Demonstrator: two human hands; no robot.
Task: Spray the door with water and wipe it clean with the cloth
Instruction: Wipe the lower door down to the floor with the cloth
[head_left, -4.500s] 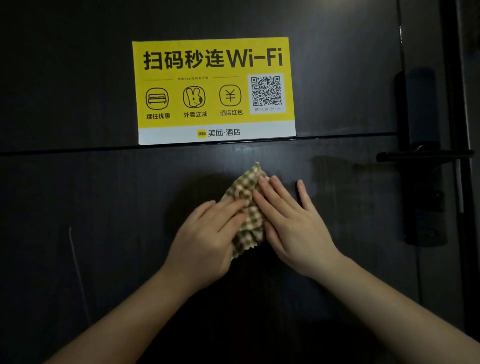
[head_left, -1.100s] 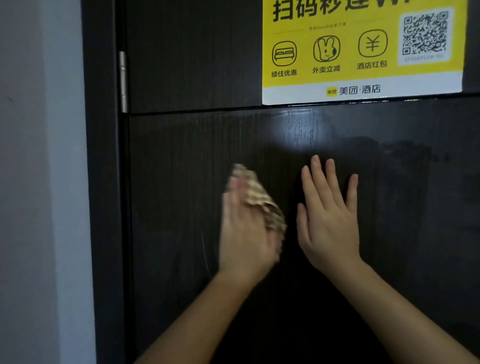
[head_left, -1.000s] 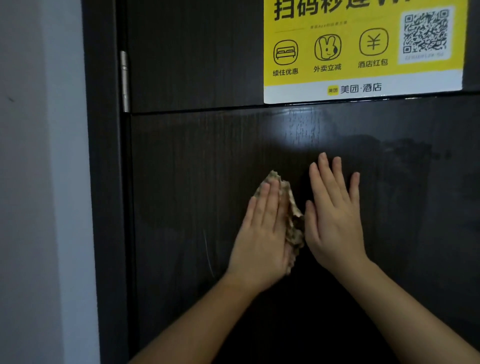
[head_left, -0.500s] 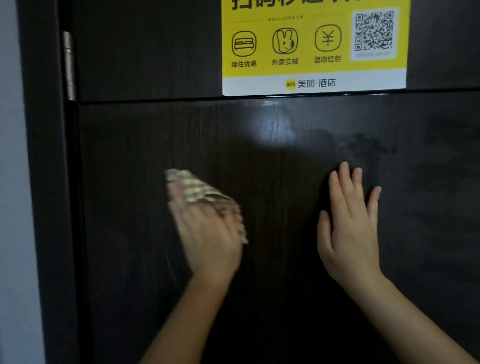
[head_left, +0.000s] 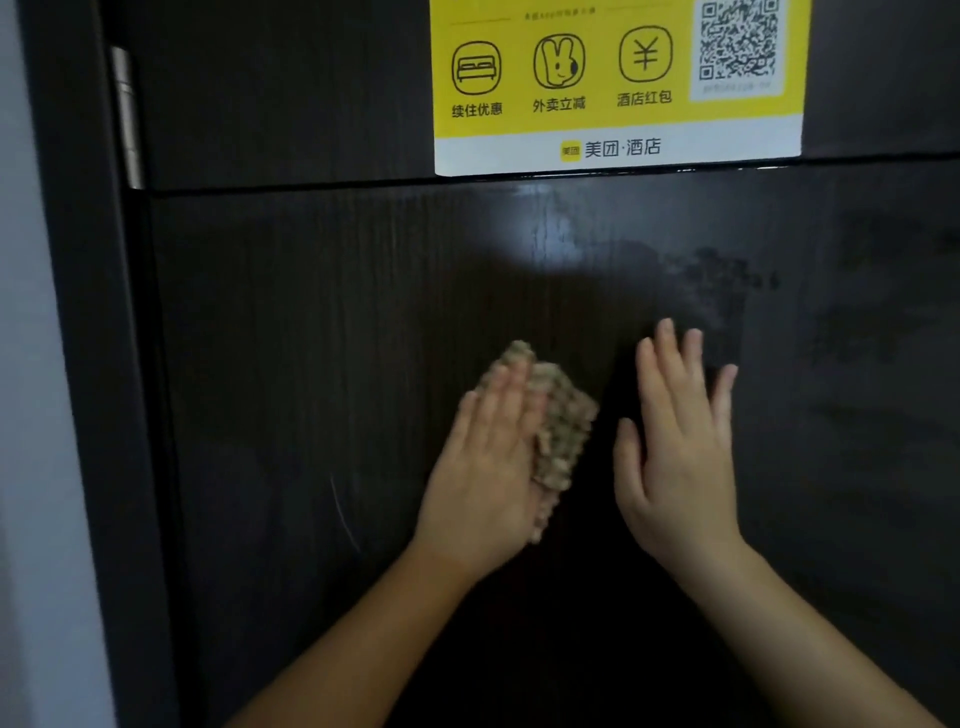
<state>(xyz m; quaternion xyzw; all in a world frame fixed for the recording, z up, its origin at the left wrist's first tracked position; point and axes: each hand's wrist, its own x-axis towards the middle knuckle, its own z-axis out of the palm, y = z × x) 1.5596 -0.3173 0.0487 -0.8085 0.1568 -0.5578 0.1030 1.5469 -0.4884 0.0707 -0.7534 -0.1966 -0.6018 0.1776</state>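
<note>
— Checked fabric, that cloth (head_left: 563, 421): you have it bunched under your left hand (head_left: 485, 467), fingers laid straight over it and pressing it flat to the door (head_left: 311, 364). Why flat and not gripped?

— A flat palm spreads the push across the wad, so more of the weave meets the dark wood-grain panel. I judge that suits wiping better than a fist would.

— And your right hand (head_left: 675, 447)?

— Spread open just beside the cloth, fingers straight, palm toward the panel. It carries nothing. I'd say you rest it there to steady yourself against the door while the other hand wipes, though I cannot tell whether the palm truly touches the surface; the view is dim and slightly blurred.

— Where does the cloth sit on the door?

— On the lower panel, below the groove and the yellow sticker (head_left: 618, 83), well right of the hinge (head_left: 127, 114). Up and to the right of your right hand a smeared patch (head_left: 722, 291) shows. It reads as damp or residue, so that stretch likely needs a pass.

— No spray bottle?

— None in sight.
</note>
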